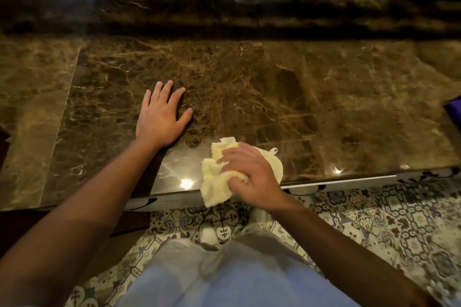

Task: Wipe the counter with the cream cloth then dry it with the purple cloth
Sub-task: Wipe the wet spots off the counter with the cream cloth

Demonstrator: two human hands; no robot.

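Here's the right hand (252, 174), down at the near edge of the table (274, 77), fingers curled and gripping the cream cloth (217, 179). The cloth is bunched under the palm, part of it pressed on the stone, and one loose corner spills over the near edge and hangs above the patterned floor tiles (374, 219). A small white tag peeks out at the cloth's far side, and a little loop shows on the right side of it.

Over on the left, the left hand (159, 117) lies flat on the table, palm down, fingers spread and holding nothing at all. It sits further in from the near edge than the cloth does, apart from it.

The table itself is dark brown veined marble, glossy, with bright light spots gleaming along the near edge just left of the cloth and further right. A raised ledge of the same stone runs along the far edge.

And the purple cloth (454, 109)? Only a sliver shows, lying on the table at the right border of the view, well apart from both hands.

Below, the person's pale trousers (224, 276) fill the bottom of the view.
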